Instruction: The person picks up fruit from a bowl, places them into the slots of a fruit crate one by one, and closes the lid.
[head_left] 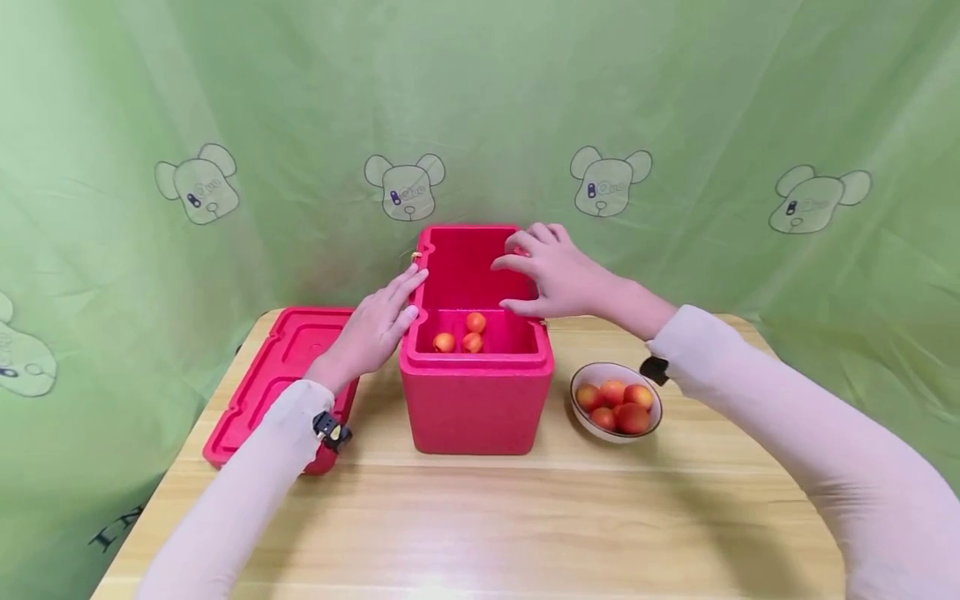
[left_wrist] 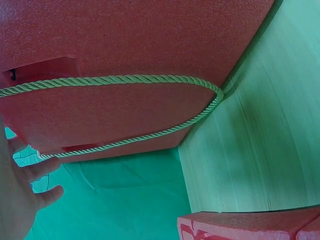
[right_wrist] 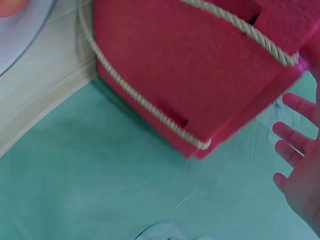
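Note:
In the head view a red foam box [head_left: 476,408] stands lidless on the table. Three round orange-red fruits [head_left: 476,322] lie on its floor. My left hand [head_left: 371,327] rests on the box's left rim, fingers nearly straight. Over the right rim hovers my right hand [head_left: 558,271], its fingers spread and loosely bent, the thumb apart from them. A reddish patch shows between those fingers; whether it is the box rim cannot be made out. The left wrist view shows a twisted rope handle [left_wrist: 135,79] on the box's side. Another rope handle [right_wrist: 125,86] hangs opposite.
A white bowl [head_left: 592,427] with a dark rim holds several orange-red fruits [head_left: 632,418], right of the box. The red lid [head_left: 258,392] lies at the left, partly under my left forearm. Behind the wooden table [head_left: 450,525] hangs a green curtain [head_left: 495,100] with bear-head drawings.

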